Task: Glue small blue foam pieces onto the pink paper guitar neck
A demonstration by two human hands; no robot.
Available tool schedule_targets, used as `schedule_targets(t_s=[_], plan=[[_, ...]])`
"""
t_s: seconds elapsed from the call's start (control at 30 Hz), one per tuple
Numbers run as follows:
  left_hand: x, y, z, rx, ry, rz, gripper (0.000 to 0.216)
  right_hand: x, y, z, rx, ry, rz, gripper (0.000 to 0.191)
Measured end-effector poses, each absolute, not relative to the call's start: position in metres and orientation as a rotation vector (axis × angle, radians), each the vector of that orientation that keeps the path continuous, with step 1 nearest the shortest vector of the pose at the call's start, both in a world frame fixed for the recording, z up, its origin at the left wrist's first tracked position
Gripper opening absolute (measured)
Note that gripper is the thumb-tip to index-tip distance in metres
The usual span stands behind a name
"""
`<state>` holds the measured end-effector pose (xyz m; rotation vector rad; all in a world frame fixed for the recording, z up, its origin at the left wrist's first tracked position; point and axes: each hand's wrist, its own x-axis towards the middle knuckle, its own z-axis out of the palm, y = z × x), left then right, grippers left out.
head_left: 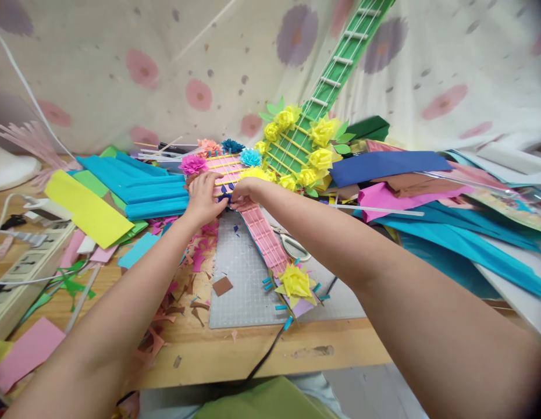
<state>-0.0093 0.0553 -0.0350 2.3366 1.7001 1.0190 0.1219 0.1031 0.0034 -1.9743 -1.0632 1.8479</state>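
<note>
A pink paper guitar (pixel 227 169) lies with its body away from me and its neck (pixel 264 238) pointing toward me. Paper flowers in several colours rim the body, and a yellow flower (pixel 295 282) sits on the headstock among blue pegs. My left hand (pixel 203 198) grips the left side of the body, thumb near some dark blue paper pieces (pixel 225 191). Bent over where neck meets body is my right hand (pixel 246 191), its fingers closed; whatever they pinch is hidden. Behind stands a green paper guitar (pixel 292 145) with yellow flowers, leaning on the curtain.
A grey cutting mat (pixel 235 279) lies under the neck, with scissors (pixel 294 244) beside it and a brown paper square (pixel 222 285) on it. Blue crepe paper (pixel 143 186), scraps and a power strip (pixel 30 273) lie left. Coloured sheets (pixel 392 166) pile up right.
</note>
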Motion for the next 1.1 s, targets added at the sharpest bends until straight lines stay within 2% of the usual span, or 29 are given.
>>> schedule_targets(t_s=[0.23,0.4,0.67,0.93,1.1], plan=[[-0.011,0.052,-0.035,2.340,1.667,1.025,0.048,0.130,0.100,0.003,-1.856,-1.151,1.906,0.022],[-0.011,0.049,-0.033,2.349,1.660,1.017,0.049,0.144,0.087,0.014,-1.735,-1.310,1.886,0.008],[-0.006,0.045,-0.037,2.421,1.698,0.970,0.061,0.152,0.076,0.021,-1.603,-1.292,1.844,0.006],[0.001,0.049,-0.041,2.496,1.792,0.991,0.059,0.152,0.074,0.018,-1.597,-1.341,1.814,0.014],[0.003,0.049,-0.042,2.557,1.753,0.977,0.059,0.147,0.076,0.009,-1.598,-1.385,1.661,0.006]])
